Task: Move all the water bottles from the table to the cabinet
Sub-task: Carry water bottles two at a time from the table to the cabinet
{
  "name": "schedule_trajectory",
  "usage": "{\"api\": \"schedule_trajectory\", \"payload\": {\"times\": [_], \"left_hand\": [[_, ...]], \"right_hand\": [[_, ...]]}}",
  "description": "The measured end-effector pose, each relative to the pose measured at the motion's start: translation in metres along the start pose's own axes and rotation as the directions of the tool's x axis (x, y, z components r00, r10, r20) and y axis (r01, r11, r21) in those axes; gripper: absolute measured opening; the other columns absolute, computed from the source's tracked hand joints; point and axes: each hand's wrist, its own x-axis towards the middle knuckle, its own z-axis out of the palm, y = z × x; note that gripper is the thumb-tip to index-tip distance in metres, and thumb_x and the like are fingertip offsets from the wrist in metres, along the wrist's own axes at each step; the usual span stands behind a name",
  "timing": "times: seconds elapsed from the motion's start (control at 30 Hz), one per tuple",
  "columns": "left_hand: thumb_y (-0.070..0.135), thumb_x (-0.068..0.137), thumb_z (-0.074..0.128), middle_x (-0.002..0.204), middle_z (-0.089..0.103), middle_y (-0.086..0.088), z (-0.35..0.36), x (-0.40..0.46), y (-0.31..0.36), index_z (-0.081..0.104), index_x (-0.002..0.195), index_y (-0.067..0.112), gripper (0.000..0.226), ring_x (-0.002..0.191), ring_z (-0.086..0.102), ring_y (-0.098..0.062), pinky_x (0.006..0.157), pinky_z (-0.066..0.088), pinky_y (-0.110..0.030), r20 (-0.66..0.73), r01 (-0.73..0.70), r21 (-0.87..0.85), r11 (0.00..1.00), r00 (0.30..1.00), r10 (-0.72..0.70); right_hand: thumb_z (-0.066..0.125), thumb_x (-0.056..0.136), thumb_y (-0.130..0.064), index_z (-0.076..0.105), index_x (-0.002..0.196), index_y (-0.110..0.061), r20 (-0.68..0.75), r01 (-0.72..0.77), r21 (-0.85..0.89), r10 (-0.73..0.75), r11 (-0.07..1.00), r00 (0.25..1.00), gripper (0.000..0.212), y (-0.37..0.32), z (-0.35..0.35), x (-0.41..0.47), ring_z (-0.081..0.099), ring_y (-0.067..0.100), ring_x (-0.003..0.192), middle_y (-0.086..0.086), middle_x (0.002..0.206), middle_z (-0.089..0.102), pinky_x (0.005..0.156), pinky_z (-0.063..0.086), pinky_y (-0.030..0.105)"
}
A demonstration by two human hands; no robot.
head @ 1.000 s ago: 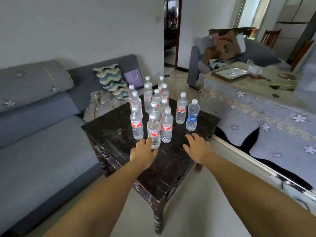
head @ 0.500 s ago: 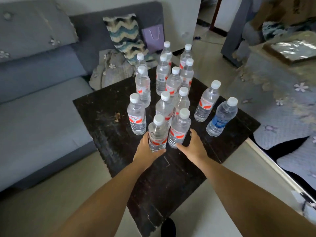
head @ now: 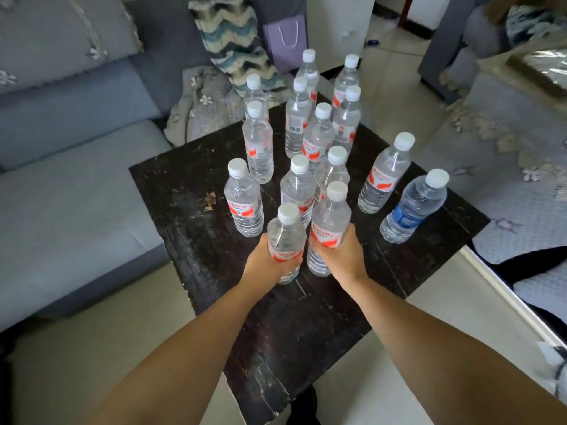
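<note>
So two bottles are being grabbed at once — the left hand (head: 270, 265) is wrapped around the nearest bottle (head: 286, 237), and the right hand (head: 340, 256) is curled round the bottle beside it (head: 329, 222), both gripped low on the body near the red labels. Probably the front pair was picked because it's closest to the near edge, so nothing else has to be reached over. Whether either one is lifted off the worktop (head: 190, 210) yet can't be told for sure.

The remaining bottles (head: 319, 133) are left standing upright in a loose cluster toward the far corner, with a blue-labelled bottle (head: 412, 207) set apart on the right. Some are packed nearly touching, so a straight upward lift looks safer than a sideways drag — a knocked neighbour could topple a few.

Bare worktop is seen on the near side and to the left, and open floor (head: 414, 302) lies to the right for stepping away. No cabinet is in view.
</note>
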Motion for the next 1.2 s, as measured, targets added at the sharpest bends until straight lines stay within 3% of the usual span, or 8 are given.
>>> {"api": "schedule_trajectory", "payload": {"times": [0.17, 0.33, 0.53, 0.7, 0.8, 0.93, 1.07, 1.2], "left_hand": [[0.041, 0.068, 0.081, 0.12, 0.066, 0.003, -0.004, -0.019, 0.001, 0.052, 0.127, 0.024, 0.069, 0.11, 0.064, -0.018, 0.102, 0.049, -0.042, 0.135, 0.025, -0.017, 1.0, 0.991, -0.022], [0.031, 0.073, 0.081, 0.103, 0.068, 0.012, -0.004, -0.049, 0.012, 0.056, 0.096, 0.038, 0.034, 0.091, 0.065, -0.004, 0.08, 0.048, -0.021, 0.247, -0.046, -0.12, 0.992, 0.966, 0.074], [0.036, 0.069, 0.084, 0.11, 0.071, 0.003, -0.004, -0.091, 0.018, 0.059, 0.121, 0.021, 0.059, 0.103, 0.068, -0.015, 0.093, 0.054, -0.033, 0.443, -0.142, -0.09, 0.986, 0.881, 0.167], [0.036, 0.068, 0.083, 0.106, 0.072, 0.0, 0.016, -0.142, 0.021, 0.062, 0.115, 0.021, 0.054, 0.099, 0.069, -0.018, 0.093, 0.055, -0.039, 0.597, -0.243, 0.018, 0.97, 0.781, 0.185], [0.029, 0.071, 0.082, 0.093, 0.074, 0.004, 0.041, -0.185, 0.027, 0.067, 0.095, 0.028, 0.029, 0.09, 0.07, -0.015, 0.079, 0.057, -0.031, 0.703, -0.355, 0.048, 0.934, 0.676, 0.221], [0.037, 0.07, 0.082, 0.089, 0.073, 0.017, 0.076, -0.244, 0.029, 0.064, 0.091, 0.035, 0.027, 0.085, 0.068, -0.001, 0.073, 0.051, -0.021, 0.812, -0.43, 0.047, 0.902, 0.543, 0.216], [0.043, 0.066, 0.082, 0.105, 0.073, -0.001, 0.118, -0.324, 0.021, 0.065, 0.112, 0.022, 0.053, 0.1, 0.069, -0.021, 0.095, 0.053, -0.04, 0.905, -0.557, 0.066, 0.828, 0.382, 0.185], [0.036, 0.065, 0.082, 0.106, 0.072, -0.008, 0.147, -0.425, 0.0, 0.064, 0.111, 0.017, 0.053, 0.1, 0.068, -0.027, 0.097, 0.052, -0.047, 0.969, -0.649, 0.022, 0.761, 0.201, 0.143]], "right_hand": [[0.082, 0.069, -0.039, 0.046, 0.122, -0.023, -0.045, -0.044, -0.081, 0.041, 0.996, 0.998, 0.066, 0.007, -0.02, -0.028, 0.06, 0.008, 0.101, -0.006, 0.116, 0.061, 0.086, 0.048, 0.021], [0.078, 0.071, -0.047, 0.04, 0.131, -0.023, -0.135, -0.125, -0.141, 0.106, 0.982, 0.985, 0.075, 0.008, -0.051, -0.071, 0.058, 0.011, 0.105, -0.004, 0.126, 0.059, 0.087, 0.043, 0.024], [0.076, 0.071, -0.051, 0.042, 0.118, -0.028, -0.323, -0.21, -0.112, 0.165, 0.971, 0.932, 0.062, 0.013, -0.08, -0.154, 0.055, 0.01, 0.083, -0.007, 0.104, 0.058, 0.078, 0.045, 0.026], [0.078, 0.067, -0.05, 0.041, 0.105, -0.033, -0.491, -0.238, -0.038, 0.189, 0.971, 0.85, 0.055, 0.021, -0.1, -0.249, 0.06, 0.014, 0.086, -0.011, 0.097, 0.058, 0.077, 0.046, 0.029], [0.075, 0.063, -0.059, 0.04, 0.105, -0.033, -0.573, -0.297, 0.01, 0.249, 0.955, 0.781, 0.06, 0.03, -0.118, -0.317, 0.06, 0.015, 0.085, -0.011, 0.096, 0.058, 0.075, 0.045, 0.03], [0.073, 0.064, -0.061, 0.043, 0.117, -0.026, -0.667, -0.358, 0.065, 0.307, 0.931, 0.679, 0.07, 0.045, -0.139, -0.399, 0.06, 0.017, 0.091, -0.008, 0.102, 0.059, 0.083, 0.05, 0.033], [0.073, 0.067, -0.06, 0.043, 0.12, -0.023, -0.781, -0.423, 0.197, 0.402, 0.884, 0.477, 0.071, 0.07, -0.154, -0.503, 0.059, 0.019, 0.094, -0.006, 0.103, 0.058, 0.081, 0.049, 0.034], [0.073, 0.063, -0.061, 0.042, 0.113, -0.025, -0.824, -0.468, 0.34, 0.498, 0.816, 0.27, 0.069, 0.093, -0.156, -0.623, 0.059, 0.021, 0.091, -0.003, 0.1, 0.06, 0.076, 0.045, 0.033]]}}
